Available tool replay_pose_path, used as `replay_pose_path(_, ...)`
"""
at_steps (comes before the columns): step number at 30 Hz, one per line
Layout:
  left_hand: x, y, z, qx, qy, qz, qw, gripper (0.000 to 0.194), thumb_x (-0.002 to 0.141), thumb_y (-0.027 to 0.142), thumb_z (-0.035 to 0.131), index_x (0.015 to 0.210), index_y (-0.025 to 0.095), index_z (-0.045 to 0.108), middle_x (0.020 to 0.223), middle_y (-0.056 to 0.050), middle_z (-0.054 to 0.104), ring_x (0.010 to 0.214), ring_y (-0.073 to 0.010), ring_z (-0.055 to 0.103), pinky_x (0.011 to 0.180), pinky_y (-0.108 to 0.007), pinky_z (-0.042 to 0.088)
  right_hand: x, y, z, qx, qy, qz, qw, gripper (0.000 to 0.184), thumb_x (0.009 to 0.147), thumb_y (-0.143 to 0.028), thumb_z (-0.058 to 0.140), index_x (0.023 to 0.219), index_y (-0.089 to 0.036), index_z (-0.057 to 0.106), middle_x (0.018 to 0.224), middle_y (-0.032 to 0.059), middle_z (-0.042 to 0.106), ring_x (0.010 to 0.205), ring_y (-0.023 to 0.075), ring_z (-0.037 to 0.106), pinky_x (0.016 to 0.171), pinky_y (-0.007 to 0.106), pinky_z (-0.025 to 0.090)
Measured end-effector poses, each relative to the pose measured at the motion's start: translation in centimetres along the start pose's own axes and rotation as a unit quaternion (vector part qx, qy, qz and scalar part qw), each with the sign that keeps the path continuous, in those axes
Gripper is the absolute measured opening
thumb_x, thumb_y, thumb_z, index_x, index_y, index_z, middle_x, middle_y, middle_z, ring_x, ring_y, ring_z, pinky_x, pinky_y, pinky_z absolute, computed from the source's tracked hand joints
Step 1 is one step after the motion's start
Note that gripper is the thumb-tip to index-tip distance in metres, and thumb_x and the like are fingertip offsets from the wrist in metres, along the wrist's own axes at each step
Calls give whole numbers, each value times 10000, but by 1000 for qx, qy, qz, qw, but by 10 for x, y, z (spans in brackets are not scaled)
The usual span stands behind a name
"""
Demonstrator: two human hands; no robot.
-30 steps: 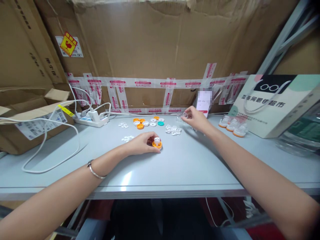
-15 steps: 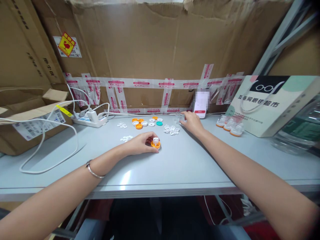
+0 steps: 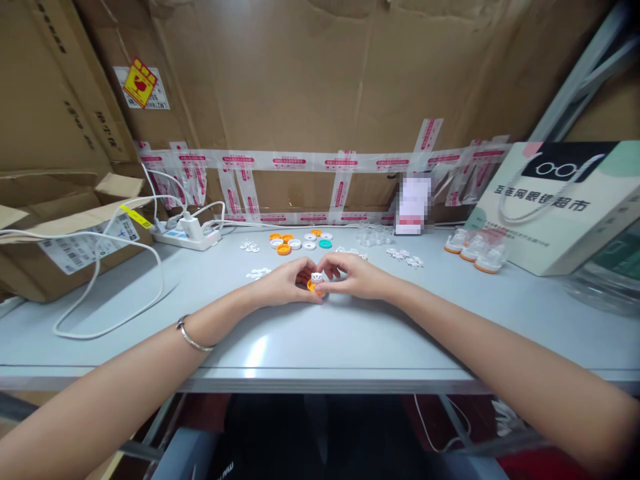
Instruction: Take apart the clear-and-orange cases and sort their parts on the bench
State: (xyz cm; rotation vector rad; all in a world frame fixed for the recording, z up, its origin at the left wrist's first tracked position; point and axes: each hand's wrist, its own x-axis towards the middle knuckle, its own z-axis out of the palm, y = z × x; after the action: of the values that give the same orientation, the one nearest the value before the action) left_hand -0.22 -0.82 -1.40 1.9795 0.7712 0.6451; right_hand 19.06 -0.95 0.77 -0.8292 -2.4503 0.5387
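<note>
Near the middle of the table, my left hand (image 3: 285, 283) curls around a small orange cap (image 3: 311, 287), thumb in front and fingers behind. A white slotted plastic piece (image 3: 317, 276) stands upright in that cap. My right hand (image 3: 357, 275) meets it from the right, its thumb and fingers closed at the white piece on what looks like a clear plastic cover, mostly hidden by the fingers. Just behind the right hand lies a pile of small white parts (image 3: 353, 253), partly covered by it. Further back are several clear covers (image 3: 375, 235).
Orange, white and green caps (image 3: 325, 244) lie behind my hands. More small white parts (image 3: 405, 257) are to the right, beside finished-looking clear-topped pieces (image 3: 487, 257). A phone (image 3: 413, 207) leans at the back. Left are a power strip (image 3: 193, 239) and an open carton (image 3: 30, 267); right, a paper bag (image 3: 540, 213).
My right hand has come back from the clear covers near the phone to the orange cap. My left hand stays around the cap. The view has shifted slightly.
</note>
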Motion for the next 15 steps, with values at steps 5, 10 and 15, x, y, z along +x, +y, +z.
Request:
replay_pose_path(5,1,3,1,-10,-3,-1,1000,367,622,245,705,908,152,495,852,-13,569,800,-136,559,753,-296,451,-1,0,13,-18,12,-9,1000,184,815,-343,500,775,-170,550,684,-5,510,630,110,445,583,229,343)
replay_pose_path(10,0,8,1,36,9,-18,999,332,619,270,697,863,143,510,784,2,563,732,-129,538,671,-258,430,-1,-6,21,-57,50,18,997,239,846,-326,443,662,-175,464,627,-14,463,585,108,407,556,234,316)
replay_pose_path(15,1,8,1,47,10,-28,998,328,625,297,690,853,142,511,745,11,548,690,-122,526,625,-238,411,-1,-4,27,-107,75,0,991,236,864,-298,411,657,-185,404,663,2,453,625,127,413,587,249,333)
